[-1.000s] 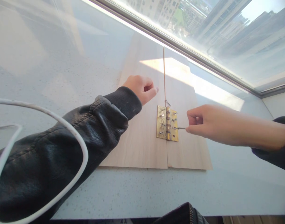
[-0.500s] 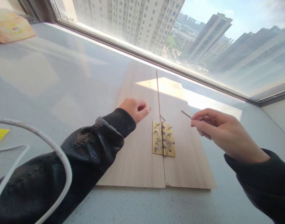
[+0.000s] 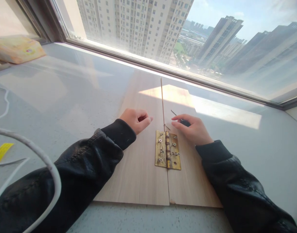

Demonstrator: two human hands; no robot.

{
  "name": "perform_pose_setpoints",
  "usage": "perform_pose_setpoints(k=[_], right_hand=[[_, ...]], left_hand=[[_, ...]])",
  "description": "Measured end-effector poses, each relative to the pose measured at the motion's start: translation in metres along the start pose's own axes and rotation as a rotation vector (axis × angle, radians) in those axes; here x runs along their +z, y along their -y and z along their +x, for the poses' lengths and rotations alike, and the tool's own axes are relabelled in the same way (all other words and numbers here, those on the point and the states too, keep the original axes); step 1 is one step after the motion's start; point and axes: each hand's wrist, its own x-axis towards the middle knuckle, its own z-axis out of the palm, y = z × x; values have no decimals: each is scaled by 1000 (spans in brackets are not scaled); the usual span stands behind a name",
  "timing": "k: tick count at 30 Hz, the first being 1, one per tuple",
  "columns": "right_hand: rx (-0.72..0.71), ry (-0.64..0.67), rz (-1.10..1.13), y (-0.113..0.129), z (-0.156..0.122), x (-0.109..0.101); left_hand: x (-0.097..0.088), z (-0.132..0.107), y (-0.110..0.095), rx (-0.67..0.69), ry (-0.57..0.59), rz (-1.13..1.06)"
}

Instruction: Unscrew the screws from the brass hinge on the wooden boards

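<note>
Brass-coloured metal is forming the hinge, which is lying across the joint between the left board and the right board, one leaf on each. Screws are projecting from both leaves; the lowest hole of the right leaf is showing dark. One loose screw is lying at the joint, just beyond the hinge barrel.

The right hand is gripping a thin-shafted tool above the right board, its tip pointing obliquely away from the hinge. The left hand is positioned over the left board, its fingers curling closed; whether they are enclosing anything cannot be determined. Both boards are resting on a speckled countertop beside a window frame.
</note>
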Motion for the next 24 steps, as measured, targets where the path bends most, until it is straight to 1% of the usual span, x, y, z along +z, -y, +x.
perform_pose_setpoints(k=[2,5,8,12,15,17,20,24], right_hand=[[-51,28,-19,1,-1,2],[-139,123,-29,5,-1,5],[-171,164,-1,5,2,6],[-137,112,74,2,3,5],[-70,30,168,-2,-2,2],[-15,-34,262,-6,-12,0],[46,-96,427,-12,-38,-5],[86,-93,605,-11,-72,-10]], left_hand=[[0,0,0,6,-7,10],[0,0,0,18,-9,16],[0,0,1,13,-3,28],[-1,-1,1,3,-4,41],[-1,-1,2,-2,-4,36],[-1,-1,3,-8,-4,31],[-1,-2,3,-13,-9,27],[-1,-3,1,-8,-10,32]])
